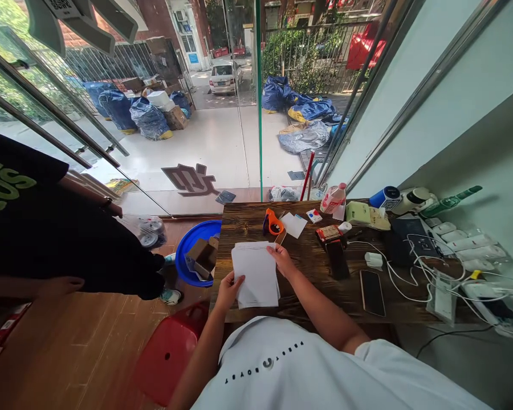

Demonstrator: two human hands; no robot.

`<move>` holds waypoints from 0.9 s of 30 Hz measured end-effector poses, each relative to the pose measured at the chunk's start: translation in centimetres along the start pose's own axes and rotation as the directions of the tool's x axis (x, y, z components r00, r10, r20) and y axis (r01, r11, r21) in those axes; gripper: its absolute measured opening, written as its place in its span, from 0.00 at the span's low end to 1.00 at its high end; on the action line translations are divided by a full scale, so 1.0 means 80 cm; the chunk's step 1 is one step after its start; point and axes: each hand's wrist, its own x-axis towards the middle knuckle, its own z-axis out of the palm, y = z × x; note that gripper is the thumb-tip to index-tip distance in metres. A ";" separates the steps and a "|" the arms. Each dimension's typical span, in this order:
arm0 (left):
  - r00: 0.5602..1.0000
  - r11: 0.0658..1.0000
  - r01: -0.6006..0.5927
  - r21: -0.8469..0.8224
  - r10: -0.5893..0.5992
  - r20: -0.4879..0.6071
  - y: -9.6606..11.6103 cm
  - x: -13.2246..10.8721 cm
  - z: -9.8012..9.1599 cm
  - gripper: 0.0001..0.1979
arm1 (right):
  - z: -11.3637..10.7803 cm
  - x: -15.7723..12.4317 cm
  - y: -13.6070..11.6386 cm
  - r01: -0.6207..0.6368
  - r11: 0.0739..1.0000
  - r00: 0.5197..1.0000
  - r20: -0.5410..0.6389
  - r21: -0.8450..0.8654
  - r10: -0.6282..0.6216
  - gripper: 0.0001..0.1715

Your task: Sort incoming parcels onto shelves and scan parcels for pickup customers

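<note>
A loose stack of white paper sheets (255, 274) lies over the front left part of the dark wooden table (239, 219), its edges slightly uneven. My left hand (228, 290) grips the stack's lower left edge, thumb on top. At the upper right corner, my right hand (282, 259) pinches the sheets between thumb and fingers. Just beyond the paper stands an orange tape dispenser (274, 222). Beside it are a small white sheet (294, 225) and a small white box (313, 216) with red and blue marks.
A phone (372, 292), white cables, a charger (373, 260) and a pink-labelled bottle (333, 198) occupy the table's right side. On the floor at left are a blue tub (196, 250) holding cardboard and a red stool (171, 353). A person in black (60, 228) stands by the glass door.
</note>
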 end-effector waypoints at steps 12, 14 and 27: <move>0.988 0.992 -0.070 -0.101 0.055 -0.146 0.004 0.008 -0.003 0.23 | 0.004 -0.009 0.018 0.044 0.999 0.997 -0.061 -0.031 -0.046 0.25; 0.986 0.991 -0.087 -0.099 0.071 -0.152 0.005 0.005 -0.002 0.22 | 0.005 -0.009 0.022 0.056 0.998 0.997 -0.058 -0.024 -0.058 0.25; 0.980 0.987 -0.145 -0.073 0.134 -0.147 -0.009 -0.013 -0.010 0.19 | 0.005 -0.020 0.030 0.034 0.999 0.999 -0.019 -0.041 -0.035 0.25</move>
